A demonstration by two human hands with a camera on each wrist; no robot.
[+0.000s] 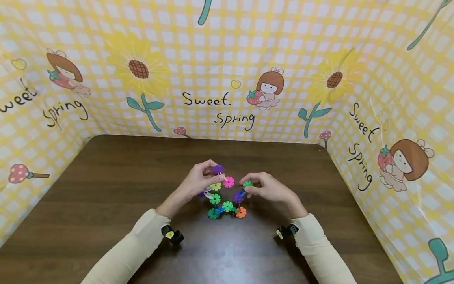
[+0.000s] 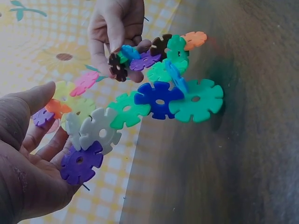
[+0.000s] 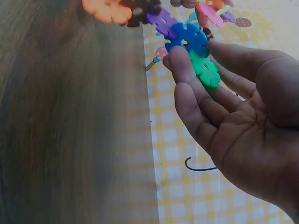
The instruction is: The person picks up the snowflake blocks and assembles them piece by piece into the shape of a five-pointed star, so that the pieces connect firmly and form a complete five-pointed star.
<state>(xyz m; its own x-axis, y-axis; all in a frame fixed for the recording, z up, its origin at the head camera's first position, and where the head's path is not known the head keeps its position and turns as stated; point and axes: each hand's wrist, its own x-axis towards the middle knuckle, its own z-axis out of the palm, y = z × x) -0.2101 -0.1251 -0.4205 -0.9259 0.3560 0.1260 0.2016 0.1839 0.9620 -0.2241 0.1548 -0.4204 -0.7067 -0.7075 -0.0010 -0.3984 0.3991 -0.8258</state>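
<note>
Notched plastic flower discs in several colours slot together into one curved chain, open at the far side. My left hand grips its left end, where yellow, orange and purple discs meet and a pink disc sticks out toward the right. Across the gap, my right hand pinches the other end, by a green disc and a blue disc. White discs and a big purple disc lie beside the left fingers. Nearest my body are an orange disc and green discs at the chain's bend.
The brown wooden table extends around the hands. Yellow checked cloth printed with flowers and lettering walls off its back and sides. Black wrist cameras sit at both cuffs.
</note>
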